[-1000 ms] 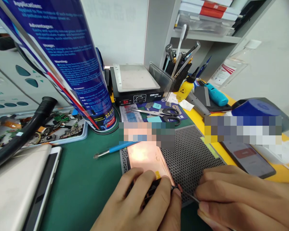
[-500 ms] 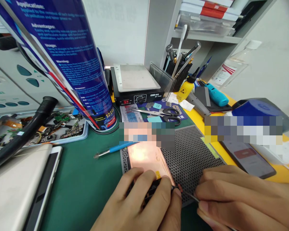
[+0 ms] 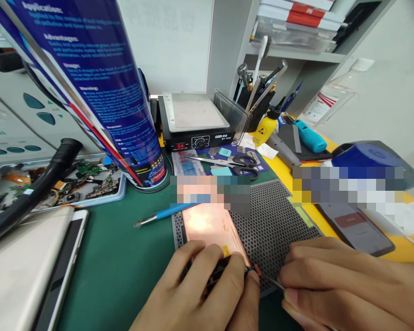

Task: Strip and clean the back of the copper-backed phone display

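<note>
An opened phone [image 3: 207, 220] with a shiny copper-coloured inner plate lies on a black honeycomb mat [image 3: 272, 220]. My left hand [image 3: 210, 285] is closed around its near end, fingers over a dark section and thumb at the near right corner. A small reddish flex piece [image 3: 257, 269] sticks out at that corner beside my thumb. My right hand [image 3: 341, 280] pinches a thin pointed metal tool [image 3: 276, 282], its tip close to the flex piece; whether they touch I cannot tell. Pixelated blocks hide the phone's far end.
A blue-handled brush [image 3: 172, 213] lies across the mat's left edge. Behind are scissors [image 3: 234, 161] and a heating plate [image 3: 196, 115]. At left stand a tall spray can [image 3: 103, 92] and a tray of circuit boards [image 3: 120, 193]. Another phone [image 3: 359, 225] lies at right.
</note>
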`<state>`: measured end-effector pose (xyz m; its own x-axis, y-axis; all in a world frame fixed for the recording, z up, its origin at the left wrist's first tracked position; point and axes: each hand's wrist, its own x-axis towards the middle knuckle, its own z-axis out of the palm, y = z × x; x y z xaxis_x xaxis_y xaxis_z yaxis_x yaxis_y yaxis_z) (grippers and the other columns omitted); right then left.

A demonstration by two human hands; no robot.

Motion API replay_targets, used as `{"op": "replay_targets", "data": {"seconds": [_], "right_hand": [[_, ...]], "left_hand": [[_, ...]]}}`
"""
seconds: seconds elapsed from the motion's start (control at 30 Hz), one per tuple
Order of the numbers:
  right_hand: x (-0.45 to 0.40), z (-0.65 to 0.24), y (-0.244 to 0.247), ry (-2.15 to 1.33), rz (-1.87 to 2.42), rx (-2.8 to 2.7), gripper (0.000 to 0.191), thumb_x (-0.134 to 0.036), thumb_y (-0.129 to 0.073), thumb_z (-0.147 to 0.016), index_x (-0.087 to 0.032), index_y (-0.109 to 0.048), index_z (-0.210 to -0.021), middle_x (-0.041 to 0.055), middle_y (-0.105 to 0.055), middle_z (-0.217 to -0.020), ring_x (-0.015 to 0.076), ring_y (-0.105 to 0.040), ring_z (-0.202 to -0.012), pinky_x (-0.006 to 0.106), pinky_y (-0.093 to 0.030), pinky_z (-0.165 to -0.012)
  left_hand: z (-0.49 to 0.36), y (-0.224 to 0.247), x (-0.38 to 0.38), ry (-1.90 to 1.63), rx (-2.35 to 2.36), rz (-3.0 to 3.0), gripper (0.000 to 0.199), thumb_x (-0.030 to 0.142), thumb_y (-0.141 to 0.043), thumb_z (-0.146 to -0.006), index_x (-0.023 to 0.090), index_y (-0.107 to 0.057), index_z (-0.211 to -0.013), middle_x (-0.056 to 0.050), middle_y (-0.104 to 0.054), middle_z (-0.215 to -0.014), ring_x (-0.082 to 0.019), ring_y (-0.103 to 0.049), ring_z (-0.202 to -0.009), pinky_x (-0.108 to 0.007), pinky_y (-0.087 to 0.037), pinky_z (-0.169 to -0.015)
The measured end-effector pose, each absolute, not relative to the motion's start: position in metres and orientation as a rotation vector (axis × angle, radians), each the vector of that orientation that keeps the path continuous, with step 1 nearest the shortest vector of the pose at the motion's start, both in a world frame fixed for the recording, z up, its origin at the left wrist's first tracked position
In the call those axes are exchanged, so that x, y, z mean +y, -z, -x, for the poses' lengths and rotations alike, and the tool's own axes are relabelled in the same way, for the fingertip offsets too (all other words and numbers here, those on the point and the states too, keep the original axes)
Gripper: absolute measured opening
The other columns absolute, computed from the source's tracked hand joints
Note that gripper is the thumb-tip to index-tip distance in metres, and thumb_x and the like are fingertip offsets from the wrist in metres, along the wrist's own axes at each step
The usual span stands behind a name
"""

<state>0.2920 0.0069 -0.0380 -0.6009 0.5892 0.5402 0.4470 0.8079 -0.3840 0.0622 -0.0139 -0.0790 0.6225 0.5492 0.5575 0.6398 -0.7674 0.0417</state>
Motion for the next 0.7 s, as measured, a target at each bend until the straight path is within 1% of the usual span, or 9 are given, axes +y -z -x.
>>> {"op": "replay_targets", "data": {"seconds": [0.23, 0.3, 0.5, 0.7], "right_hand": [[0.0057, -0.2939, 0.0372, -0.231, 0.795, -2.334, 0.026, -0.006, -0.048, -0.100, -0.022, -0.064, -0.087, 0.0000, -0.071, -0.074, 0.0135, -0.069, -0.068, 0.028, -0.056, -0.069], [0.0057, -0.2940, 0.0365, -0.269, 0.797, -2.331, 0.026, -0.007, -0.048, -0.101, -0.022, -0.065, -0.087, 0.0001, -0.071, -0.075, 0.0134, -0.070, -0.070, 0.028, -0.056, -0.071], [0.0055, -0.2914, 0.0365, -0.337, 0.789, -2.297, 0.026, -0.008, -0.049, -0.101, -0.021, -0.065, -0.086, -0.0011, -0.070, -0.072, 0.0123, -0.067, -0.066, 0.027, -0.054, -0.066], [0.0088, -0.2937, 0.0365, -0.358, 0.771, -2.313, 0.026, -0.008, -0.048, -0.102, -0.020, -0.064, -0.085, -0.0008, -0.069, -0.073, 0.0117, -0.067, -0.069, 0.026, -0.054, -0.069]], "left_hand": [[-0.0612, 0.0792, -0.0149, 0.837, -0.978, 2.674, 0.027, 0.015, -0.054, -0.099, 0.022, -0.071, -0.119, -0.001, -0.070, -0.119, -0.026, -0.056, -0.107, -0.046, -0.041, -0.099], [-0.0610, 0.0791, -0.0149, 0.838, -0.976, 2.676, 0.027, 0.016, -0.054, -0.099, 0.022, -0.071, -0.119, -0.001, -0.070, -0.118, -0.026, -0.056, -0.107, -0.046, -0.041, -0.099], [-0.0618, 0.0787, -0.0149, 0.844, -0.989, 2.687, 0.026, 0.016, -0.054, -0.100, 0.021, -0.072, -0.119, -0.002, -0.069, -0.120, -0.026, -0.056, -0.107, -0.046, -0.041, -0.099], [-0.0614, 0.0796, -0.0142, 0.840, -0.976, 2.686, 0.027, 0.016, -0.055, -0.099, 0.021, -0.072, -0.120, -0.002, -0.069, -0.119, -0.026, -0.056, -0.108, -0.046, -0.040, -0.099]]}}
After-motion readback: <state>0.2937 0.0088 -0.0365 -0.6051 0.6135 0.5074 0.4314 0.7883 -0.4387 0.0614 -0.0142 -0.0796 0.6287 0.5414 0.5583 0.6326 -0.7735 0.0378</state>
